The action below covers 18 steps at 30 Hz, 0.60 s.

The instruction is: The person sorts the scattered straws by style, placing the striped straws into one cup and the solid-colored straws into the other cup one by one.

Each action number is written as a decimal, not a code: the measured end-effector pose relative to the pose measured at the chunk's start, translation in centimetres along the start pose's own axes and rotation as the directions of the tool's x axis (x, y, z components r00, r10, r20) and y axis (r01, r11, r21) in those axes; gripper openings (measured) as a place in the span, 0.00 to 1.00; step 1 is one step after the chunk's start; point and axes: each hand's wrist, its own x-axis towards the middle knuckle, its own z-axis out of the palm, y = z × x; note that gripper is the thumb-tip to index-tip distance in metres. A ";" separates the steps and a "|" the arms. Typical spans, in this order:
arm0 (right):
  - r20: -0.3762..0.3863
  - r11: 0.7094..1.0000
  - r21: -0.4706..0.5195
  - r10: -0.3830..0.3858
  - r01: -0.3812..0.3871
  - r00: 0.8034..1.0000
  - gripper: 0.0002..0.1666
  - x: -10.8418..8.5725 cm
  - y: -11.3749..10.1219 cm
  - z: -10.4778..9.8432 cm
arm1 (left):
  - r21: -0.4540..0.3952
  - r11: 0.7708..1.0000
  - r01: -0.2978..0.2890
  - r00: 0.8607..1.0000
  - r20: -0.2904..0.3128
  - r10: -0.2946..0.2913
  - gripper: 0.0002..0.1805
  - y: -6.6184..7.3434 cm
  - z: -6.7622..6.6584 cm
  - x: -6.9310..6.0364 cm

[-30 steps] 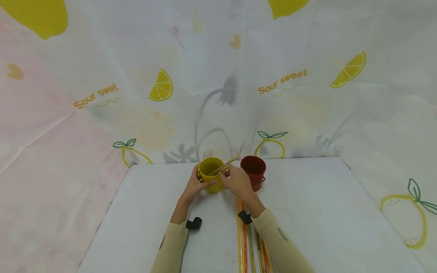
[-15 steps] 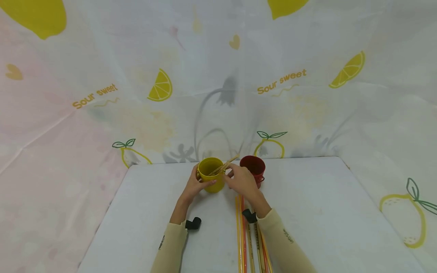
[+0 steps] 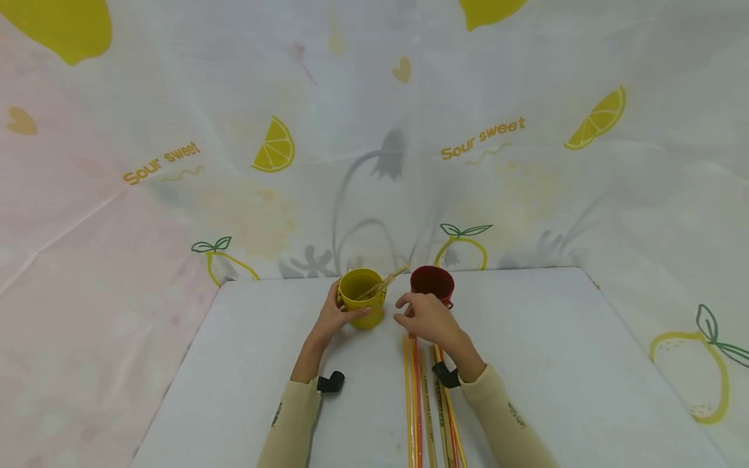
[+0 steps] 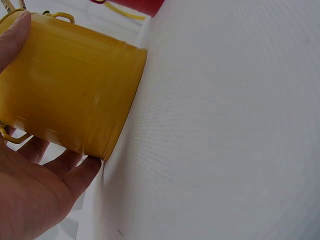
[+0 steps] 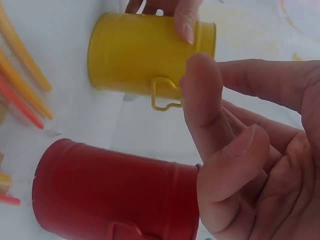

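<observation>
My left hand (image 3: 331,322) grips a small yellow bucket (image 3: 370,318) with the thumb across its front and fingers round its far side. In the left wrist view, the fingertips touch the bucket (image 4: 60,85) near its base. Several thin wooden sticks (image 3: 389,281) lean out over its right rim. My right hand (image 3: 432,320) hovers just in front of a red bucket (image 3: 419,281), fingers loosely bent with nothing between them. The right wrist view has this hand (image 5: 260,150) apart from both buckets.
Long yellow, orange, red and bamboo-coloured sticks (image 3: 417,409) lie lengthwise on the white table (image 3: 263,364), partly under my right forearm. A lemon-printed cloth (image 3: 351,195) hangs behind the table's back edge.
My right hand has let go of the sticks at the yellow bucket and moved right, towards the red bucket. The left hand keeps its hold on the yellow bucket.
</observation>
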 end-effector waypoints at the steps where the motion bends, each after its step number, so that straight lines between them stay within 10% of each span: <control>1: 0.002 1.000 -0.005 -0.009 0.009 1.000 0.12 -0.1 0.1 0.0 | 0.000 1.000 -0.001 1.000 -0.004 0.001 0.48 0.0 0.0 0.0; 18: 0.048 1.000 0.010 0.018 -0.019 0.999 0.10 -3.5 1.6 0.1 | 0.000 1.000 0.006 1.000 -0.012 -0.006 0.50 -0.3 0.0 0.1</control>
